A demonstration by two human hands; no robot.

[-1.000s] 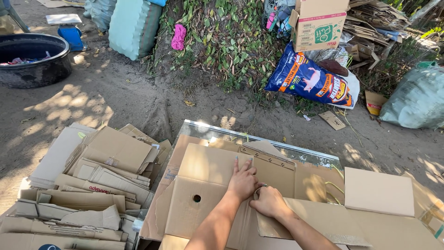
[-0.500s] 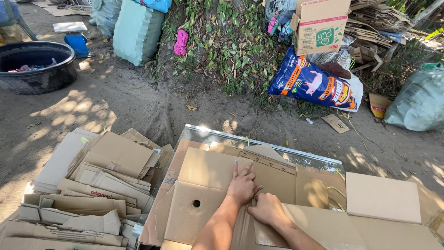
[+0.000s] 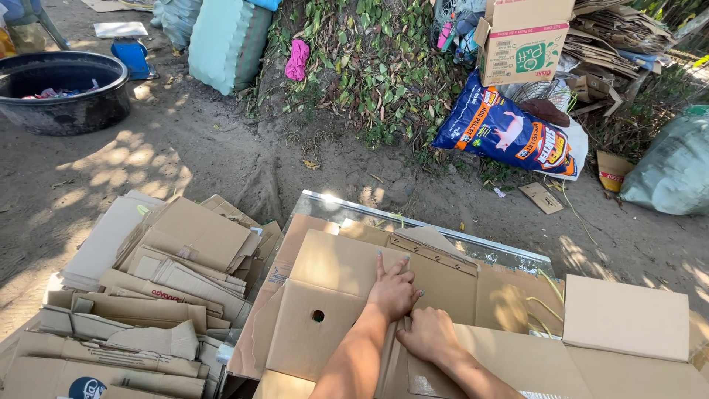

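Note:
My left hand (image 3: 394, 290) lies flat, fingers spread, on a flattened brown cardboard box (image 3: 332, 295) with a round hole in its panel. My right hand (image 3: 428, 334) rests just beside it, fingers curled down on a fold of the same cardboard. The box lies on top of other flattened cardboard sheets (image 3: 635, 318) over a shiny metal sheet (image 3: 473, 240). To the left sits a pile of flattened cardboard (image 3: 155, 288).
Dirt ground stretches ahead. A black tub (image 3: 63, 92) stands at far left, a green foam block (image 3: 225, 41) behind it. A blue feed sack (image 3: 509, 137), an upright cardboard box (image 3: 524, 41) and a leafy mound (image 3: 354, 66) lie beyond. A grey bag (image 3: 672, 166) sits at right.
Both hands have stayed pressed on the cardboard, shifting slightly. The view has tilted a little, showing more of the ground beyond.

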